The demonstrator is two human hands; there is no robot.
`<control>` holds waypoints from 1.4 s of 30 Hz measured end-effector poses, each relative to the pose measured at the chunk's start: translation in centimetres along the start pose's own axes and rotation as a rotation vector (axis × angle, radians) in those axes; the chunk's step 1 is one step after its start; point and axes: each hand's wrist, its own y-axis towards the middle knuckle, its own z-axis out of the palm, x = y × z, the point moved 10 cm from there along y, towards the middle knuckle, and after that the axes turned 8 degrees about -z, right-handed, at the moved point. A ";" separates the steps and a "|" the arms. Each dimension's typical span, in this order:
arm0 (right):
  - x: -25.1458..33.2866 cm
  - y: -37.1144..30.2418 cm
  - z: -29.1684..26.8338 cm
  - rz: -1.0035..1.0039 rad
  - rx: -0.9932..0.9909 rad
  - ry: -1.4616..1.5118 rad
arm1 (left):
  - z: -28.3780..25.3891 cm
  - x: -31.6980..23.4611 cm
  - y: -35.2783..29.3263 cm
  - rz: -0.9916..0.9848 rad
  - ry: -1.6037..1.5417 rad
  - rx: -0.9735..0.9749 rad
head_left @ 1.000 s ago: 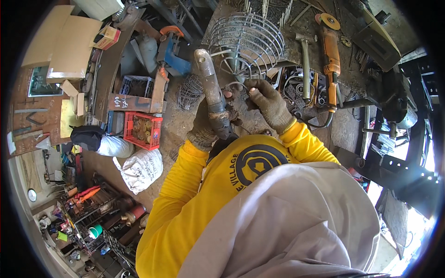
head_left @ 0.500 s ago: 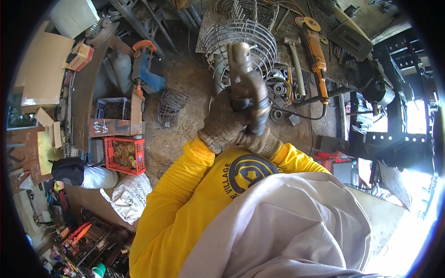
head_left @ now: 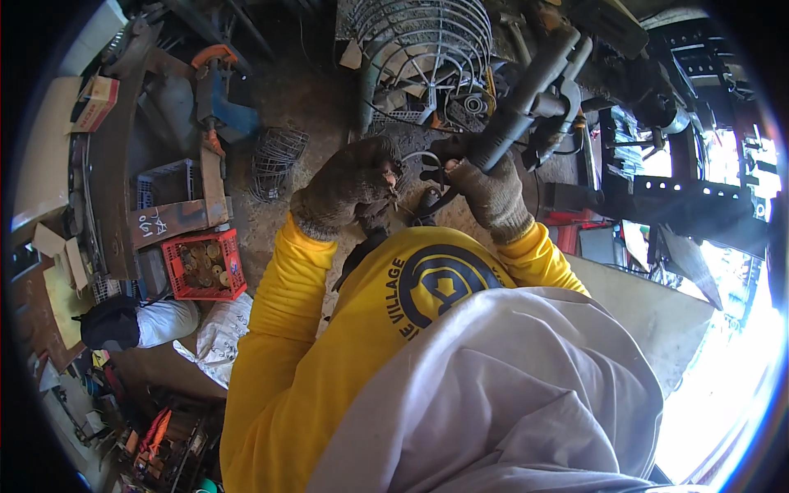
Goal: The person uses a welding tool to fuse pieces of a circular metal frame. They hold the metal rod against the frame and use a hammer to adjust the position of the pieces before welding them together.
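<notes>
A: As the head view looks down over a yellow long-sleeved shirt, we see our two gloved hands raised together in front of the chest. The left hand, in a worn brown work glove, is curled almost shut, its fingertips pinched at a thin loop of wire that arcs between the two hands.

B: And the right hand?

A: It wears a lighter knit glove and is wrapped fully round the grey handle of a power tool, which slants up and to the right, away from the body. The tool's far end is partly lost among the clutter, so we cannot tell its kind for certain. The wire loop sits just beside the lower end of that handle, near the right hand's fingertips; whether it touches them we cannot tell.

B: What surrounds the hands in this single view?

A: Above them, on the dirt floor, lies a round wire fan guard. To the left we note a smaller wire basket, a blue machine with an orange handle, and lower down a red plastic crate holding round metal parts. A pale cloth covers the lower centre, over the shirt. A dark metal frame stands at the right, near bright daylight.
</notes>
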 end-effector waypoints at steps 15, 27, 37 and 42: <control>-0.9 -1.0 -1.2 -0.027 -0.203 0.258 | -1.7 0.8 0.8 0.087 0.235 -0.148; -0.1 -1.9 -3.3 -0.130 -0.360 0.156 | -2.1 -0.2 0.7 0.039 0.509 -0.499; -0.4 -4.9 -11.8 -0.232 -0.525 -0.144 | -4.4 -1.4 7.8 0.225 0.596 -0.496; -0.5 -5.4 -15.1 -0.244 -0.466 -0.200 | -6.1 -0.6 10.8 0.223 0.532 -0.595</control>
